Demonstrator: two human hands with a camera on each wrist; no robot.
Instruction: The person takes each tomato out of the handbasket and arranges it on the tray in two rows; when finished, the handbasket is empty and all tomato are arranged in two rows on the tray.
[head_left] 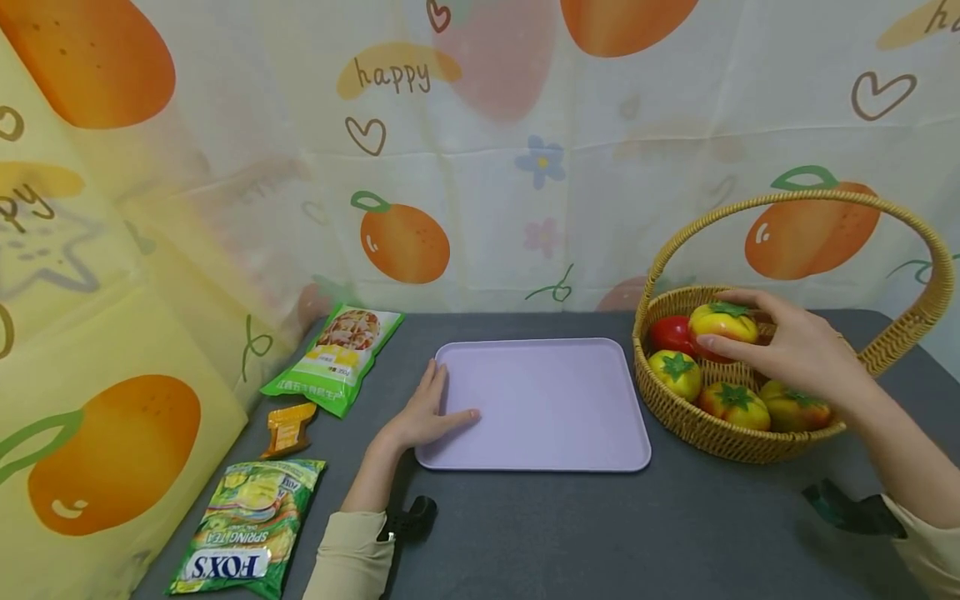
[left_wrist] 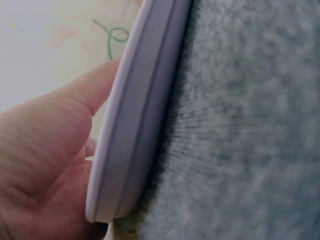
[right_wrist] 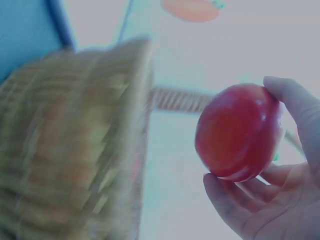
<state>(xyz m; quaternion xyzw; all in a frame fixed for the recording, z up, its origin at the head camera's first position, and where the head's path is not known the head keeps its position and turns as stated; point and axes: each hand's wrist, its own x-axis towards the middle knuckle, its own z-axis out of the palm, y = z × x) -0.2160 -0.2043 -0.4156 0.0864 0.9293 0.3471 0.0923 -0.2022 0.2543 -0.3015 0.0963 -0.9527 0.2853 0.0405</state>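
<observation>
My right hand (head_left: 806, 346) holds a yellow-and-red tomato (head_left: 723, 325) with green leaves on top, thumb on one side and fingers on the other. In the right wrist view its red underside faces the camera, raised beyond the rim of the wicker basket (right_wrist: 75, 125). Several more tomatoes lie in the basket, among them a red one (head_left: 670, 333) and a greenish-yellow one (head_left: 677, 375). Over the left edge of the lilac tray (head_left: 547, 408) rests my left hand (head_left: 423, 417), fingers extended and thumb reaching across the tray's surface.
On the left of the dark grey table lie a green-and-white food packet (head_left: 341, 354), a small orange-brown wrapped snack (head_left: 288, 429) and a green FOX'S bag (head_left: 251, 521). The basket's tall handle (head_left: 795, 197) arches over it. A fruit-printed cloth (head_left: 480, 183) hangs behind.
</observation>
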